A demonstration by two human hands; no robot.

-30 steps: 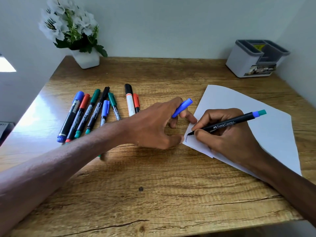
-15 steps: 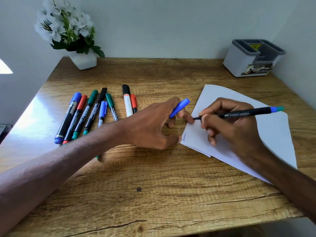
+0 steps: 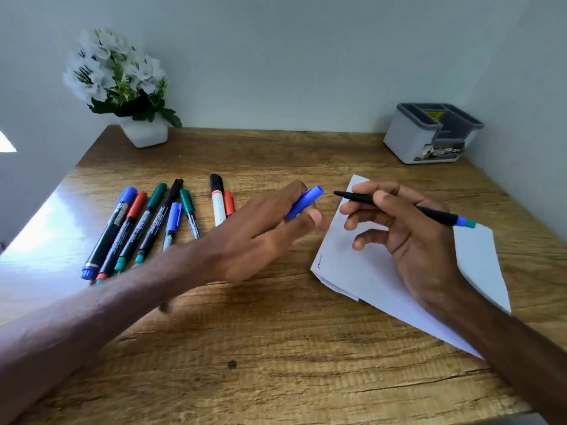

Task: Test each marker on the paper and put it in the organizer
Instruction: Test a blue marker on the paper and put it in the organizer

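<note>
My right hand (image 3: 408, 237) grips a thin black marker (image 3: 429, 214) with a blue-green end, raised above the white paper (image 3: 478, 256), its bare tip pointing left. My left hand (image 3: 260, 237) holds the marker's blue cap (image 3: 305, 201) between its fingers, a little left of that tip. A small blue scribble (image 3: 319, 261) shows near the paper's left edge. Several capped markers (image 3: 147, 222) in blue, red, green and black lie in a row at the left. The grey organizer (image 3: 429, 136) stands at the far right corner, with nothing visible in it.
A white pot with white flowers (image 3: 122, 84) stands at the table's far left corner. Walls close in behind and to the right of the wooden table (image 3: 276, 348). A dark spot marks the wood near the front.
My right hand has lifted the marker off the paper and turned its tip toward the cap. My left hand has risen from the table with the blue cap.
</note>
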